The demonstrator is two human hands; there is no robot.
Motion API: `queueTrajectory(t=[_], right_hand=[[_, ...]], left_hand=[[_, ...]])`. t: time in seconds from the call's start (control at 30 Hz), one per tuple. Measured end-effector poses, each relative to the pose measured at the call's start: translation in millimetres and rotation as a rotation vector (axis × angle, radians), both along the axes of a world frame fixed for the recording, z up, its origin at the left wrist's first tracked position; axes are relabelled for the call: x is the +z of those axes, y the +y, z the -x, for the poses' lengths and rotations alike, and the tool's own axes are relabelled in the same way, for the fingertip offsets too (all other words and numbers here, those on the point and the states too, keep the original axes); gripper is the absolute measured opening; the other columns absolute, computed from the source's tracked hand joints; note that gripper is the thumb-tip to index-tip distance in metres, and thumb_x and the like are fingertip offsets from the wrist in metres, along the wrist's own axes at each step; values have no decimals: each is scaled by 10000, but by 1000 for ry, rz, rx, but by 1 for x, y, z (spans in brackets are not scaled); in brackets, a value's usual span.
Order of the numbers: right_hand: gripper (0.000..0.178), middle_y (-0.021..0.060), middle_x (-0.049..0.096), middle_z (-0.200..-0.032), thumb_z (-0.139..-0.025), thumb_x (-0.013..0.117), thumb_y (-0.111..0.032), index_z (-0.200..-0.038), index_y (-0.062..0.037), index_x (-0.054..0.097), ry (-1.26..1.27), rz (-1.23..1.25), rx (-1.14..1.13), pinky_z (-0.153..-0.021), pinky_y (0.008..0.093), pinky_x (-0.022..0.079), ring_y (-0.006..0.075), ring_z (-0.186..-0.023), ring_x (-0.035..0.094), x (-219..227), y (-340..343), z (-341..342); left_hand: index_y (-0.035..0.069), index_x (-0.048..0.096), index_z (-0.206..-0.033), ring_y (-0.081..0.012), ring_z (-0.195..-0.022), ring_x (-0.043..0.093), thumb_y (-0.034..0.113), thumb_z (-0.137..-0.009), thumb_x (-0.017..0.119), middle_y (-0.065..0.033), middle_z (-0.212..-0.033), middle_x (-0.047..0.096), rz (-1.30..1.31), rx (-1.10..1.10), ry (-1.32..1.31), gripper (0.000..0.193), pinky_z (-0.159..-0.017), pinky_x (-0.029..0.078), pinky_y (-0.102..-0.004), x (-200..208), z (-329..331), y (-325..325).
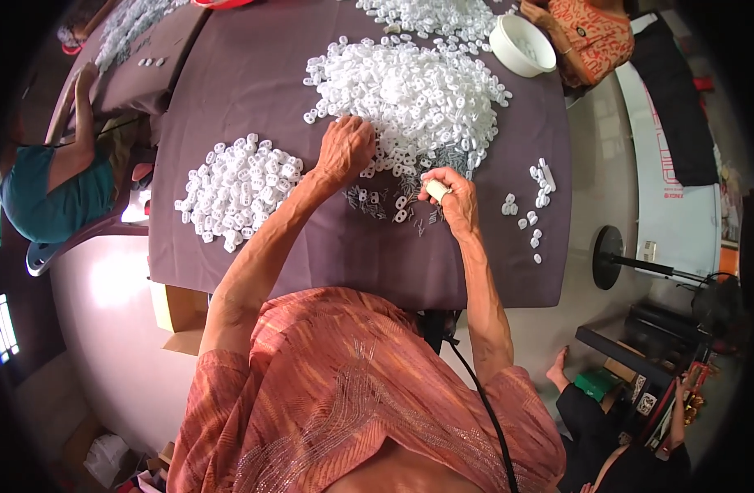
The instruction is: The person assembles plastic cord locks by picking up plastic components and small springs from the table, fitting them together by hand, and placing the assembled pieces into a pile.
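My left hand [347,150] is at the near left edge of a big heap of small white oval plastic pieces [406,90], its fingers curled down; what they pinch, if anything, is hidden. Closer to me and to the right, my right hand [452,201] is closed, thumb against fingers. A short cream-coloured cylinder [437,191] shows at its thumb; whether it is held or worn I cannot tell. Between the hands lie many thin grey pin-like pieces [369,204] and a few loose white ovals [401,215]. Left of my left forearm spreads a second pile of white pieces [241,189].
A brown cloth covers the table [311,263]. Several white pieces [542,182] lie at its right. A white tub [523,46] stands at the far right corner beside another person [590,37]. Someone in teal [57,193] sits at a neighbouring table. A black cable [480,390] crosses my front.
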State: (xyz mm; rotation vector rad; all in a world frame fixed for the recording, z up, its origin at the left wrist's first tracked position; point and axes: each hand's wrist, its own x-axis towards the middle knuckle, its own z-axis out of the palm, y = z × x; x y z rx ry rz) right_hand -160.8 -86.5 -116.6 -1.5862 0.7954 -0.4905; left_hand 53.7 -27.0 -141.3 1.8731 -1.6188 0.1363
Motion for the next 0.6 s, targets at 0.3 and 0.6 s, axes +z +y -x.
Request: queueTrajectory(t=[0.3,0.6], right_hand=[[185,65,608,-773,-710,439,-48,-830,9,568,-234,298,17,-673,224,447,114,-721,576,105,9,-38],[177,57,606,-784,-720,443,23,-841,12,572,-288,448,-21,-660,216,450,103,-728,575,154,9,-44]], left_hand=[[12,553,-888,-152,-692,579,41,-795,582,-63,-778,586,157,-322,1999,102,-692,488,-283,93,29,18],[-30,543,-910,-169,-700,589,30,-802,556,-111,-801,602,245,-380,1993,124,-716,489,-307,144,49,28]])
